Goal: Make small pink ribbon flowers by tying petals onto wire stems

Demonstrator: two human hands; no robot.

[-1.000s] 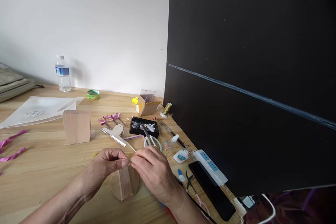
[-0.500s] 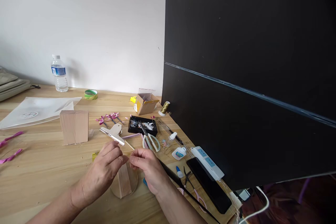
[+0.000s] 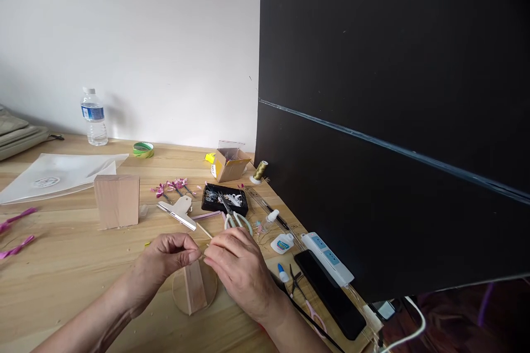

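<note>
My left hand [image 3: 168, 256] and my right hand [image 3: 238, 267] meet fingertip to fingertip over a small wooden stand [image 3: 194, 289] with a round base. Both hands are pinched on something thin and pale between them, too small to make out. A thin wooden stick [image 3: 204, 230] lies just behind my fingers. White-handled scissors [image 3: 238, 220] and a silver clip [image 3: 179, 214] lie right beyond the hands.
On the wooden table stand a wooden block [image 3: 117, 199], a black tray of small parts [image 3: 226, 198], pink ribbon flowers [image 3: 171, 186], a cardboard box [image 3: 229, 164], gold thread spool [image 3: 260, 171], glue bottles [image 3: 282, 242], power strip [image 3: 327, 258], phone [image 3: 329, 292], water bottle [image 3: 93, 117]. A black board [image 3: 393, 121] rises at right.
My hands parted slightly half a second ago, then closed together again over the stand. The camera shifted slightly.
</note>
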